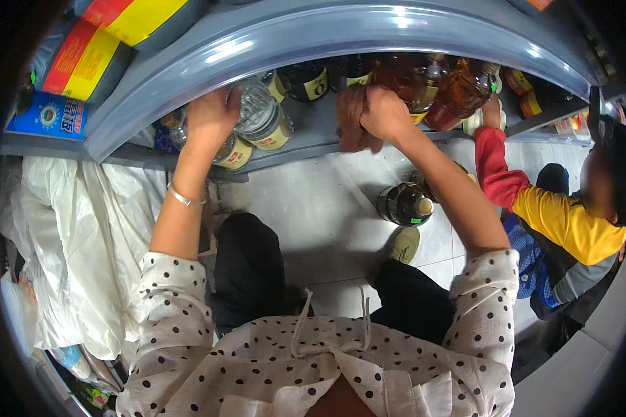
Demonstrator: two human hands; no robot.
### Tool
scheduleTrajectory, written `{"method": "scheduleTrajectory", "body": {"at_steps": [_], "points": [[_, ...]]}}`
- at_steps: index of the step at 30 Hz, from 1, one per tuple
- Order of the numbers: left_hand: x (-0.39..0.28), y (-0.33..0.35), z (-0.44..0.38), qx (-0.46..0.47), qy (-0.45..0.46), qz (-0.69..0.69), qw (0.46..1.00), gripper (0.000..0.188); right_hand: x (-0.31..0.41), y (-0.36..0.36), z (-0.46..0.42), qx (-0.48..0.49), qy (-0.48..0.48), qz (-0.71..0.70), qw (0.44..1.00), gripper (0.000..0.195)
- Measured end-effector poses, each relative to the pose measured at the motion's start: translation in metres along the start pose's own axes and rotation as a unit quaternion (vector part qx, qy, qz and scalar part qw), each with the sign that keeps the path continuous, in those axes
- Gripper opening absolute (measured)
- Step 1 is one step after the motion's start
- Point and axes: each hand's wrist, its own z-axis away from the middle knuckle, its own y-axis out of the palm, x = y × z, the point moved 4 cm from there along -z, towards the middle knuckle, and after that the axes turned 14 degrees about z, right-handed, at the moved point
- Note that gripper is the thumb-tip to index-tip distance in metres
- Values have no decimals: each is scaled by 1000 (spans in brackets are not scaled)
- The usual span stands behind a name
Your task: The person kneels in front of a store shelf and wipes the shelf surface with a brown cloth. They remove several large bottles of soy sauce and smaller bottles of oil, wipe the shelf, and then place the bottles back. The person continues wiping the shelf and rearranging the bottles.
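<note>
My right hand (387, 115) grips a crumpled brown cloth (356, 122) over the grey lower shelf (313, 125). My left hand (208, 121) reaches in among clear plastic bottles of liquid (263, 117). Its thumb lies against one of them; the fingers are hidden under the shelf lip, so whether it grips a bottle cannot be told. Dark bottles with pale labels (313, 86) stand further back between my hands. Right of the cloth are bottles of reddish-brown liquid (456, 96).
The clear curved lip (313, 39) of the upper shelf overhangs my hands. Dark bottles (404, 203) stand on the tiled floor by my shoe (406, 244). Another person (568, 219) crouches at right, a hand (493, 112) at the shelf. White plastic bags (83, 250) fill the left.
</note>
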Motion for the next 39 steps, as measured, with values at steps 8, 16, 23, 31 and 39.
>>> {"method": "scheduleTrajectory", "body": {"at_steps": [8,16,23,31,39], "points": [[-6,-13,-6,19,-34,96,995,44,72,167,-53,-19,200,131,971,63],[8,-14,-10,67,4,30,997,42,114,134,-15,30,-145,65,987,38],[15,-13,-17,-3,161,4,987,39,97,119,64,174,-227,5,958,31],[14,-8,-18,48,69,72,994,38,-5,113,-27,93,73,131,984,35],[-2,-7,-27,81,93,4,992,46,127,186,32,23,-285,28,958,27]]}}
